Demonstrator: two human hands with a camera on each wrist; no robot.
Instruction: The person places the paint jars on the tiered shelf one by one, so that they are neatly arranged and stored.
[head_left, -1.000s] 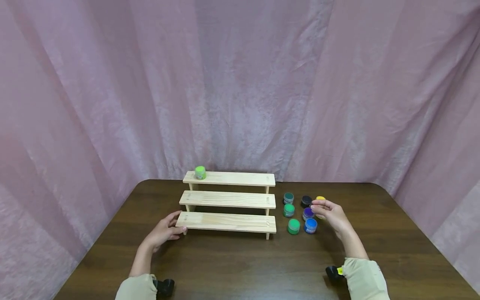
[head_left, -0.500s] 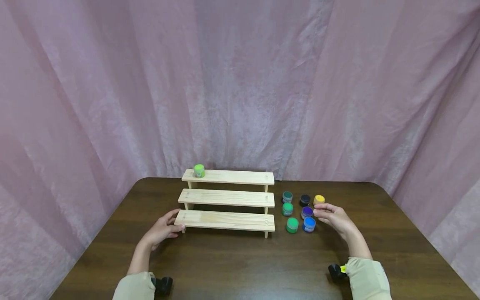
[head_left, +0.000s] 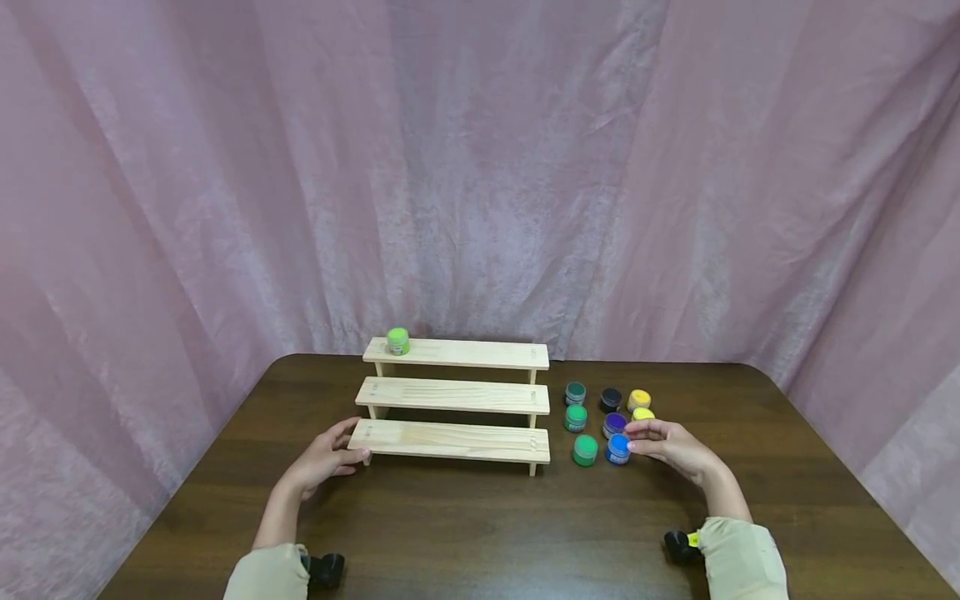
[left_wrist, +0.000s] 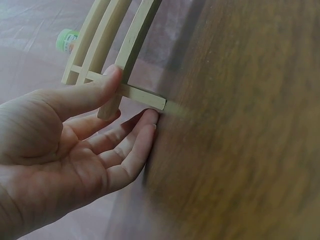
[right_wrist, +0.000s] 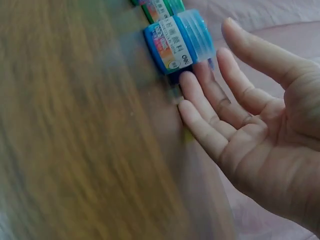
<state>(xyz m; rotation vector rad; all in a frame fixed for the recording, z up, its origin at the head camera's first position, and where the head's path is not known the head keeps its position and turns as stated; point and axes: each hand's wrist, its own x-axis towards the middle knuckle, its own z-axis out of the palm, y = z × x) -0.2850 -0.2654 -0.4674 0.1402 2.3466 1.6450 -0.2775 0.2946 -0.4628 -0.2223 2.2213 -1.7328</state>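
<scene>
A three-step wooden display stand (head_left: 450,437) stands on the table, a light green paint jar (head_left: 398,341) at the left end of its top step. My left hand (head_left: 321,461) holds the left end of the lowest step, the thumb on one side and the forefinger on the other in the left wrist view. My right hand (head_left: 675,450) is at the right side of a blue paint jar (head_left: 618,450), fingers spread and loosely bent. In the right wrist view the blue jar (right_wrist: 175,45) sits just beyond the fingertips, the thumb apart from it.
Around the blue jar stand a purple jar (head_left: 614,426), a black-lidded jar (head_left: 611,400), yellow jars (head_left: 639,401), a dark green jar (head_left: 575,393) and green jars (head_left: 585,450). A pink curtain (head_left: 480,167) hangs behind the brown table (head_left: 480,533).
My right hand has drawn back from the yellow jars toward the blue jar, uncovering the nearer yellow lid. My left hand keeps its place on the stand.
</scene>
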